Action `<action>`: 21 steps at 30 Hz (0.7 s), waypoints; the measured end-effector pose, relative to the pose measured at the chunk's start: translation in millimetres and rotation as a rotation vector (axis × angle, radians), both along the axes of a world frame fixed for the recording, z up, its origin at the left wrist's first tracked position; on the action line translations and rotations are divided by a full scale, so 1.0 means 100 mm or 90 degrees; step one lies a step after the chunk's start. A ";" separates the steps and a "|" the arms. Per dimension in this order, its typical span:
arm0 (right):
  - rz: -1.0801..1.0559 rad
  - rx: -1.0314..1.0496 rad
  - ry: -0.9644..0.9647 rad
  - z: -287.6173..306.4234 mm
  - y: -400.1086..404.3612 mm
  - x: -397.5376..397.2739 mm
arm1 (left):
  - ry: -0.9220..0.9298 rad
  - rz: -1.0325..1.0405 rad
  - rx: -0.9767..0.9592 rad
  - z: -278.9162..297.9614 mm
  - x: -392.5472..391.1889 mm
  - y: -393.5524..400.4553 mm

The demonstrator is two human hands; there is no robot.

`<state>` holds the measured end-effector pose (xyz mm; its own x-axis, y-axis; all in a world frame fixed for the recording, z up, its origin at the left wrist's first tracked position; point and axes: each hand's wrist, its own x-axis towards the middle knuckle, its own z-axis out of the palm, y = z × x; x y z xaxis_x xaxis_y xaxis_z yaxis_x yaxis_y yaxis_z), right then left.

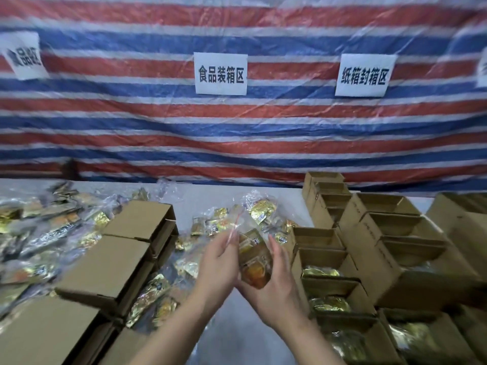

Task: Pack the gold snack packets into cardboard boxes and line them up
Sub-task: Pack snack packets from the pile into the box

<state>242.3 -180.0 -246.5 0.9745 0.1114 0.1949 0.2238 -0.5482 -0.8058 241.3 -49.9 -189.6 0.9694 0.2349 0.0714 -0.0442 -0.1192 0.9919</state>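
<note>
A striped tarp (pixel 237 122) in red, blue and white hangs across the back, behind the table (pixel 276 204), whose pale top shows between the goods. White paper signs with black Chinese characters are stuck on the tarp: a middle sign (pixel 220 74), a right sign (pixel 365 75) just beside it, and a left sign (pixel 23 56), blurred and tilted. A white edge at far right (pixel 482 68) may be another sign.
</note>
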 end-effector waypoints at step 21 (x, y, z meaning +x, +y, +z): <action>-0.063 0.133 0.122 0.11 -0.31 -0.82 | 0.192 -0.328 -0.113 0.08 -0.66 -0.38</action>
